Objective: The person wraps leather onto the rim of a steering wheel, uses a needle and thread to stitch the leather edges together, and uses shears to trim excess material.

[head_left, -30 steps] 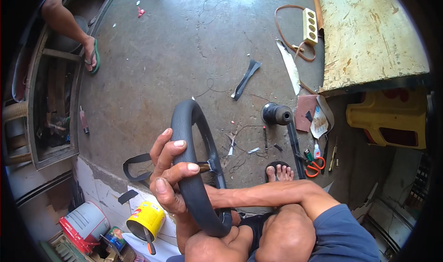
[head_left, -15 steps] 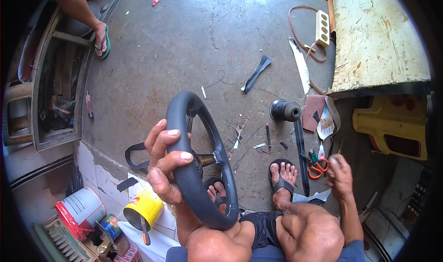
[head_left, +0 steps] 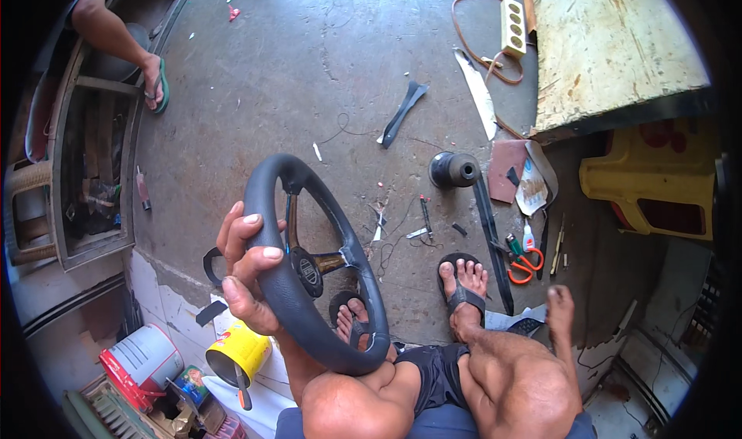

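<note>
My left hand [head_left: 251,277] grips the side of a black steering wheel [head_left: 274,199], which stands tilted on its edge against my left knee, its metal spokes and centre hub showing. A white line of thread or seam runs along part of the rim. My right hand [head_left: 559,307] is out beside my right knee, below orange-handled scissors [head_left: 524,273]; its fingers are too indistinct to tell what, if anything, they hold. Near the scissors lie a white bottle [head_left: 529,236], a long black strip [head_left: 487,222] and a black spool [head_left: 452,170].
Another person's sandalled foot [head_left: 153,83] is at upper left beside a framed cabinet [head_left: 97,81]. A power strip [head_left: 512,25], worn cream board [head_left: 618,52] and yellow plastic object [head_left: 610,178] stand right. A yellow can [head_left: 239,346] and bucket [head_left: 143,362] sit lower left.
My right arm, earlier reaching across behind the wheel, has swung out to the right, past the knee. The wheel has tilted slightly, exposing its hub; my left hand still grips it.
</note>
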Demonstrator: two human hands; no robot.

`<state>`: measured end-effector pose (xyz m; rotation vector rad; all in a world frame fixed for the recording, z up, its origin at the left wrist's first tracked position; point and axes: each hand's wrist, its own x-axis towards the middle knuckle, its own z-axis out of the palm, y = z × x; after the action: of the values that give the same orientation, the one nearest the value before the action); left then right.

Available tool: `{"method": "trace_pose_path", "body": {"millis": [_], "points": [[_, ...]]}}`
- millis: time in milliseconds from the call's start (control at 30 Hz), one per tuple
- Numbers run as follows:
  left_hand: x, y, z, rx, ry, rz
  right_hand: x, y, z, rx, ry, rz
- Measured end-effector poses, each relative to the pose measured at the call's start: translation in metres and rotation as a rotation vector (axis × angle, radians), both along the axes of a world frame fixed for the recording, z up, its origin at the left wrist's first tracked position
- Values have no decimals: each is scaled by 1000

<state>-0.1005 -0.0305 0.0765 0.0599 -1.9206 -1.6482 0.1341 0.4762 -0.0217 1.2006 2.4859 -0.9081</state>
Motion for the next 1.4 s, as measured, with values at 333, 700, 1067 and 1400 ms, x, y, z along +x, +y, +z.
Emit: {"method": "trace_pose_path", "body": {"millis": [333, 700, 1067, 1400], "points": [[16, -6, 1, 37, 46, -10, -151, -174, -10, -304, 125, 979], [27, -22, -6, -169, 77, -142, -147, -299, -41, -622, 44, 1335], [33, -4, 7, -173, 71, -135, -171, -215, 50, -873, -411, 1771], [29, -9, -2, -65, 72, -77, -62, 2, 40, -511, -649, 950]]}}
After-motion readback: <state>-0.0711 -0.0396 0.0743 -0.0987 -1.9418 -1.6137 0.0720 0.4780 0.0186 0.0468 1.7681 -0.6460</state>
